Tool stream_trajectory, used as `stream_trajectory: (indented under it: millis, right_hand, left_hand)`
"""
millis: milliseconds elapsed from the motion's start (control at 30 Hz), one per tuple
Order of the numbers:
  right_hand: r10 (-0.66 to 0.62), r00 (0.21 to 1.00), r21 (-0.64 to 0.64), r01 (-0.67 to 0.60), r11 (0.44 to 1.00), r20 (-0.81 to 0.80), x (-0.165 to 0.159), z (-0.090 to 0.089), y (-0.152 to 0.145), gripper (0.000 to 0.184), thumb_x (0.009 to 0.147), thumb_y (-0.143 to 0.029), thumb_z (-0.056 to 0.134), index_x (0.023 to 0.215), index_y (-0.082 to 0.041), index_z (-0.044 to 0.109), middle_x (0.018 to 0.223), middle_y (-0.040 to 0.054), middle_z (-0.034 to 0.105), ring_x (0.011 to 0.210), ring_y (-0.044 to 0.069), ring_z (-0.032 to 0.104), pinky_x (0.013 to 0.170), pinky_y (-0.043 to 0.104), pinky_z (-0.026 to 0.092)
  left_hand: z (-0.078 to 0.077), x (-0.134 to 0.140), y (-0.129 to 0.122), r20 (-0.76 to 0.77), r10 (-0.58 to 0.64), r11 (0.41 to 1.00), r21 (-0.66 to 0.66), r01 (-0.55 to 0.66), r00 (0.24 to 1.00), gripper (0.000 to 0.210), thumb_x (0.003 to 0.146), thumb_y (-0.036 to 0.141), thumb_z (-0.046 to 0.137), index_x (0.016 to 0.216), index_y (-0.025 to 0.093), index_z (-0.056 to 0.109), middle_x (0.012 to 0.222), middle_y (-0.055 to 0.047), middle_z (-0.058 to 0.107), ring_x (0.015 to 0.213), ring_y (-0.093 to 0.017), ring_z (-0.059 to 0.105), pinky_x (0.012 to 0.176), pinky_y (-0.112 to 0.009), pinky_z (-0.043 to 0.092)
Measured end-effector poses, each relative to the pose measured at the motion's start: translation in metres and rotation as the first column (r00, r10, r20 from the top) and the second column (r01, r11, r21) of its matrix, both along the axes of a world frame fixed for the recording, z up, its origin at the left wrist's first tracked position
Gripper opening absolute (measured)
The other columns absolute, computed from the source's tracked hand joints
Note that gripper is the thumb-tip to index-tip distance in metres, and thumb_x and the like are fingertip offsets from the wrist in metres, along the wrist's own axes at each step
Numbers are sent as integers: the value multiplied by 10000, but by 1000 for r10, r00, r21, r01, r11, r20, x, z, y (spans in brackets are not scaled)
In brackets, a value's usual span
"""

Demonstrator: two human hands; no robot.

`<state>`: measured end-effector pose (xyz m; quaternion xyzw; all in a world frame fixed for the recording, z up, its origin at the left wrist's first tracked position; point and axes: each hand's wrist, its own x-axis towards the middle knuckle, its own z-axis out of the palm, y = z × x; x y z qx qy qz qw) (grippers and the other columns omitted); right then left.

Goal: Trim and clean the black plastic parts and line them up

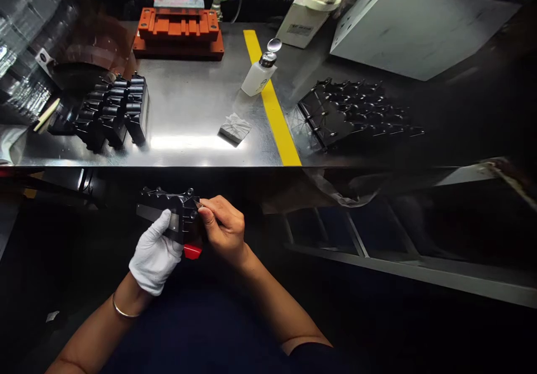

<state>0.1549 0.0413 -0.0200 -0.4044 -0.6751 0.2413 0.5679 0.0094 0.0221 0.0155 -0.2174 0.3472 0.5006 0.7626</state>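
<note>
My left hand (pixel 156 253), in a white knit glove, grips a black moulded plastic part (pixel 170 209) in front of the bench edge. Its thumb lies over the part's flat face, and small bosses stick out along the upper and right edges. At the right end, my bare right hand (pixel 223 223) pinches a small, thin, pointed blade-like piece (pixel 198 202) between thumb and forefinger. The tip meets or nearly meets the part's corner; exact contact cannot be made out. A red object (pixel 192 251) shows just below the part, partly hidden.
On the metal bench (pixel 188 94) stand several black parts (pixel 113 111) at left, more black parts (pixel 356 108) at right, a pump bottle (pixel 258 77), a folded white cloth (pixel 235 129), an orange fixture (pixel 178 32) and a grey box (pixel 415 27). Yellow tape (pixel 277 116) crosses the bench.
</note>
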Motion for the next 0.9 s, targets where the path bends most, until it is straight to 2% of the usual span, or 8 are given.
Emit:
stream_trajectory:
  millis: [200, 400, 500, 567, 700, 767, 833, 900]
  right_hand:
    - [57, 998, -39, -57, 998, -22, 1, 3, 2, 173, 902, -151, 540, 964, -173, 700, 742, 44, 674, 628, 129, 570, 567, 260, 475]
    - [105, 994, -72, -105, 992, -1, 6, 4, 2, 189, 913, -187, 529, 936, -168, 715, 687, 33, 653, 589, 120, 552, 555, 253, 463]
    - [89, 996, -73, -88, 993, 10, 8, -2, 3, 195, 913, -194, 530, 945, -171, 721, 712, 38, 675, 602, 121, 567, 568, 252, 469]
    - [83, 996, -101, -81, 992, 20, 9, -13, 7, 200, 911, -208, 535, 938, -168, 729, 727, 44, 687, 612, 123, 578, 578, 252, 471]
    - [-63, 998, -270, 66, 961, 23, 16, -45, 21, 281, 902, -331, 542, 826, -153, 747, 666, 44, 662, 591, 137, 580, 559, 266, 467]
    - [-141, 990, -316, 139, 938, 18, 22, -53, 25, 352, 912, -378, 512, 779, -147, 742, 613, 35, 626, 559, 136, 564, 527, 264, 454]
    - [-122, 992, -322, 120, 939, 14, 25, -50, 21, 351, 921, -377, 499, 806, -150, 742, 595, 23, 602, 546, 128, 551, 513, 257, 445]
    - [-37, 999, -300, 39, 953, 13, 26, -36, 12, 300, 922, -344, 512, 859, -162, 742, 616, 19, 607, 559, 123, 553, 524, 254, 451]
  left_hand:
    - [5, 1, 2, -42, -8, 1000, -5, 8, 999, 436, 984, 117, 263, 1063, 133, 691, 772, -47, 761, 709, -92, 722, 726, -137, 562]
    - [11, 1, 6, -119, -26, 1000, -19, 24, 992, 421, 975, 93, 261, 1165, 101, 637, 729, -58, 750, 683, -111, 723, 680, -158, 577]
    - [8, 2, 9, -121, -52, 998, -25, 49, 991, 417, 973, 90, 268, 1213, 104, 609, 718, -50, 750, 668, -99, 719, 676, -142, 571]
    - [5, 0, 8, -114, -69, 998, -15, 68, 991, 407, 971, 91, 286, 1211, 114, 614, 740, -49, 755, 676, -88, 717, 686, -123, 560]
    - [2, -6, -5, -88, -111, 994, -14, 111, 990, 379, 933, 57, 360, 955, 154, 726, 719, -26, 752, 684, -94, 717, 762, -150, 555]
    - [3, -10, -12, -89, -98, 995, 19, 100, 991, 378, 897, 28, 402, 804, 176, 737, 678, -4, 742, 681, -105, 717, 844, -204, 548]
    - [5, -13, -12, -92, -102, 995, 0, 103, 990, 403, 904, 35, 389, 725, 167, 725, 664, -7, 739, 687, -109, 718, 873, -229, 543]
    - [7, -14, -7, -116, -89, 996, -33, 86, 989, 446, 929, 60, 350, 682, 148, 712, 677, -23, 744, 680, -100, 716, 834, -200, 551]
